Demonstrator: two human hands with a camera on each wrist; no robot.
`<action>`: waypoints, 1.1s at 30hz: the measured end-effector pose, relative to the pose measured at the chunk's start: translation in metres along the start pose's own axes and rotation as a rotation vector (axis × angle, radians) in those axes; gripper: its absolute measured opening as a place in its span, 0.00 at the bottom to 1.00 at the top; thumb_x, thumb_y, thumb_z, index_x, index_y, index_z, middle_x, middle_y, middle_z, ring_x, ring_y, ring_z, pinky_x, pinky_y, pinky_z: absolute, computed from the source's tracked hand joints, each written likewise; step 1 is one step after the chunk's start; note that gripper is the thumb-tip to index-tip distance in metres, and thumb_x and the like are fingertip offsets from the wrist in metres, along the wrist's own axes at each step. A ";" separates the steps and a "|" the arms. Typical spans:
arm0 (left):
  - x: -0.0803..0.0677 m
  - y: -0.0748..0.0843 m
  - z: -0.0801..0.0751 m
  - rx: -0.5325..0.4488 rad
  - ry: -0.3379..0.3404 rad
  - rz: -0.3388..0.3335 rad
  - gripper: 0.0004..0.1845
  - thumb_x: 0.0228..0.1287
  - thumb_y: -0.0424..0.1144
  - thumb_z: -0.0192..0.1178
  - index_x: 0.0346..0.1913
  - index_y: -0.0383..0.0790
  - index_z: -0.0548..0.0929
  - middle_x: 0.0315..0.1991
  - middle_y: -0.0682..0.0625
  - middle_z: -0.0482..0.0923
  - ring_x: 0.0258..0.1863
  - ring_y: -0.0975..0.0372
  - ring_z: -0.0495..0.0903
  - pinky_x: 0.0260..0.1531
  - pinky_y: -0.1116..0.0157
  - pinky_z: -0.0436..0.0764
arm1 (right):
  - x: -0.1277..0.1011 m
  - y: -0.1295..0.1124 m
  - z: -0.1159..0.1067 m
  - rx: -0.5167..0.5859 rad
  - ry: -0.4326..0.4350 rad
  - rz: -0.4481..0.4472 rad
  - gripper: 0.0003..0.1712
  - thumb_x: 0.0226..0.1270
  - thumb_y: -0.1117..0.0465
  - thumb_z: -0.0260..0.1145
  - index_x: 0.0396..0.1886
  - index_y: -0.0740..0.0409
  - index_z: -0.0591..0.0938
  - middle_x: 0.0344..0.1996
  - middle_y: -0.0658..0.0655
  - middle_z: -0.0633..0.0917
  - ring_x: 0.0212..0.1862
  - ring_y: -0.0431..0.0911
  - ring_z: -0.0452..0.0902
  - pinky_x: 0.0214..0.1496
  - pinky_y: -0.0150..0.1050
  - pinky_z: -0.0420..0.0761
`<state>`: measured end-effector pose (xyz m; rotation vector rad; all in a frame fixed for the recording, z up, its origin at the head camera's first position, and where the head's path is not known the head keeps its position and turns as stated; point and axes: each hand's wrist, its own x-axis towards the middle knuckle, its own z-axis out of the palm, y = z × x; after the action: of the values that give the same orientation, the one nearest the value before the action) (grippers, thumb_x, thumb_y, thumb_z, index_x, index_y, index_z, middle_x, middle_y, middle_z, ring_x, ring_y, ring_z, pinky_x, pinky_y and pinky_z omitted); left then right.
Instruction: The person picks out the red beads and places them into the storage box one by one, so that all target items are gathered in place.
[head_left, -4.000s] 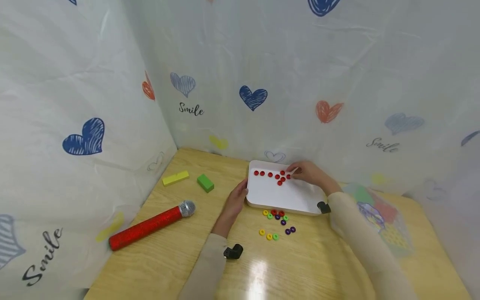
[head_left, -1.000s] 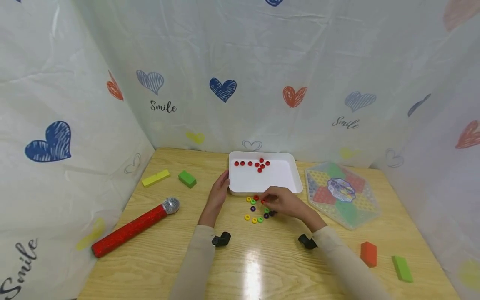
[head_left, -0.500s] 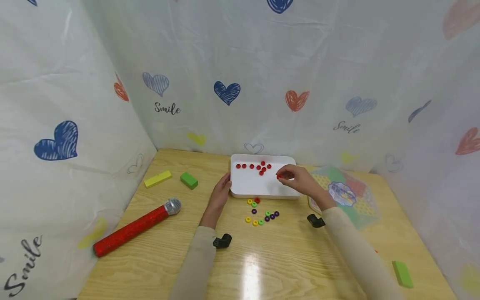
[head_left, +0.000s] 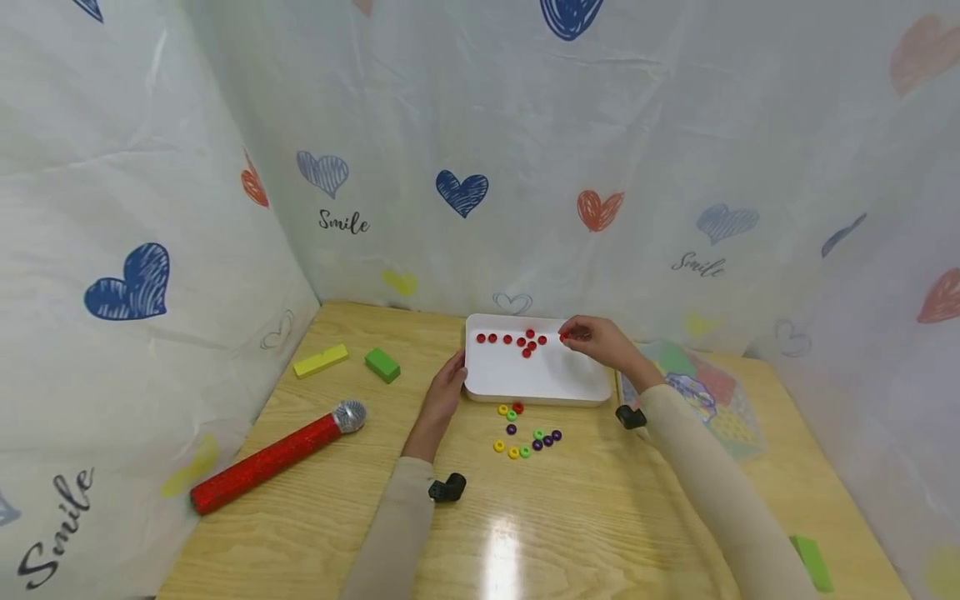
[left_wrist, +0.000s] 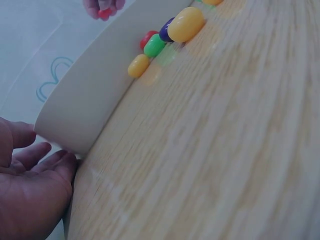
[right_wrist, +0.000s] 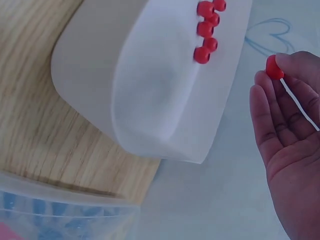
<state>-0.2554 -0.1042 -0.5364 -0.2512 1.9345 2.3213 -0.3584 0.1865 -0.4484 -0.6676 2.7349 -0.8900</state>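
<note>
A white tray [head_left: 525,379] stands toward the back of the table, with several red beads [head_left: 507,339] in a row and a small cluster inside it. My left hand [head_left: 444,392] holds the tray's near left corner; in the left wrist view the thumb is at the rim and the fingertips are by its base. My right hand [head_left: 596,340] is over the tray's back right part, pinching a red bead [right_wrist: 274,67] between thumb and fingertips. In the right wrist view a thin white line runs from this bead along the fingers. Beneath the hand, part of the tray is hidden.
Several loose yellow, green, purple and red beads [head_left: 513,452] lie before the tray. A red toy microphone [head_left: 277,457], a yellow block [head_left: 321,361] and a green block [head_left: 383,365] are at left. A clear bead case [head_left: 712,400] and another green block [head_left: 812,562] are at right.
My right hand has picked a red bead from the loose ones and carried it up over the tray's back right. My left hand has stayed at the tray. The head view has shifted.
</note>
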 end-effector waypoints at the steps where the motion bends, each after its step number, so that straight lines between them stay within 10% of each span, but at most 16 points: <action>1: 0.000 0.000 0.000 0.001 -0.001 0.000 0.26 0.77 0.37 0.43 0.75 0.44 0.58 0.75 0.47 0.54 0.75 0.58 0.51 0.73 0.59 0.54 | 0.003 0.002 0.000 -0.002 -0.004 0.007 0.14 0.68 0.59 0.64 0.49 0.61 0.82 0.44 0.55 0.84 0.49 0.50 0.80 0.53 0.48 0.82; 33: -0.003 -0.006 -0.001 0.017 -0.005 0.045 0.26 0.76 0.36 0.44 0.74 0.41 0.59 0.74 0.44 0.56 0.74 0.55 0.53 0.73 0.56 0.55 | 0.056 0.031 0.015 -0.057 -0.040 0.048 0.07 0.61 0.65 0.67 0.40 0.59 0.84 0.39 0.57 0.84 0.43 0.50 0.78 0.50 0.47 0.81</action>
<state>-0.2516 -0.1045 -0.5421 -0.2026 1.9766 2.3300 -0.4143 0.1752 -0.4812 -0.6208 2.7378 -0.7831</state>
